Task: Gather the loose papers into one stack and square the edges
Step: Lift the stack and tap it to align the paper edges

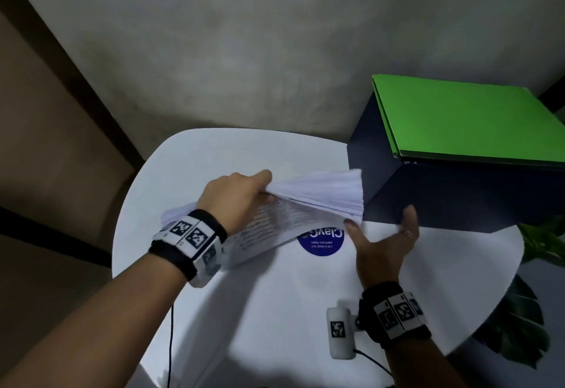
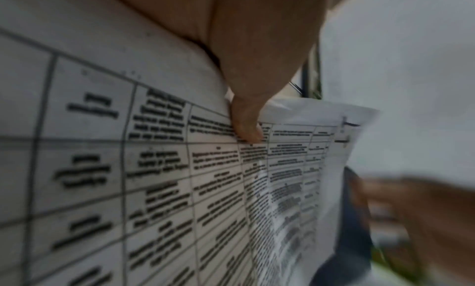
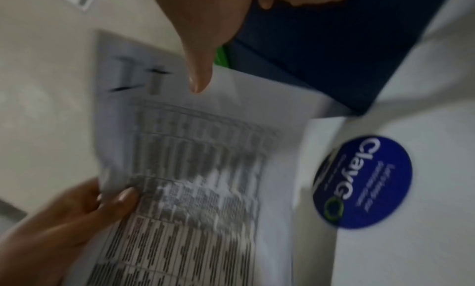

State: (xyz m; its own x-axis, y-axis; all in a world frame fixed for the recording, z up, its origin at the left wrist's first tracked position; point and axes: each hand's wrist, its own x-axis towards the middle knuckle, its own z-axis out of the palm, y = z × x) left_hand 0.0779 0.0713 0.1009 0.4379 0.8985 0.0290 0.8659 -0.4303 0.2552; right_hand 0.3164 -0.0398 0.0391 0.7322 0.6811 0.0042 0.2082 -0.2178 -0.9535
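So my left hand [image 1: 237, 196] is gripping the stack of papers [image 1: 318, 196], thumb underneath on the printed table, holding it tilted up off the white round table [image 1: 275, 296] near the middle. The sheets are fanned out at their right end, not square. My right hand [image 1: 386, 245] is spread flat, thumb just touching that fanned end. Right behind it a dark blue box [image 1: 428, 195] with a green folder [image 1: 467, 118] on top crowds the far right edge, and a blue sticker [image 1: 321, 242] sits under the papers.

Printed papers [image 1: 321, 195], fanned, lifted, tilted
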